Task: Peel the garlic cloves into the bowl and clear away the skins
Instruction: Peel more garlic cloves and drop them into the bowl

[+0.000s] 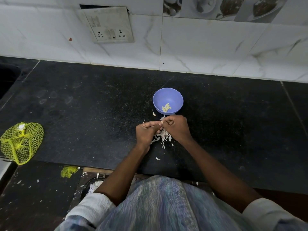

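Both hands meet over the dark bench [83, 97], fingertips nearly touching. The left hand [146, 132] has its fingers curled inward, thumb and forefinger pinching a small pale garlic clove [161, 122] at the point where the two hands come together. The right hand [176, 127] is curled as well, its fingertips closed on the same clove from the other side; how much skin is on the clove cannot be told, since the fingers cover most of it.

Directly below the hands, between the two wrists, lies a loose heap of white garlic skins [162, 136], partly hidden by the left hand's palm. A few stray flakes sit apart from the heap: one just beyond the left hand's knuckles [154, 112], and another nearer the person, between the forearms [158, 158].

Just beyond the right hand, close to its knuckles but not touching, stands a blue bowl [173, 95]. Several peeled cloves [166, 107] lie together at the bottom, on the side nearest the hands.

Well off to the left of the left hand, at the bench's near edge, lies a yellow net bag [20, 142], flattened, with something white at its tied top. A wall socket plate [108, 25] is on the tiled wall far beyond the hands.
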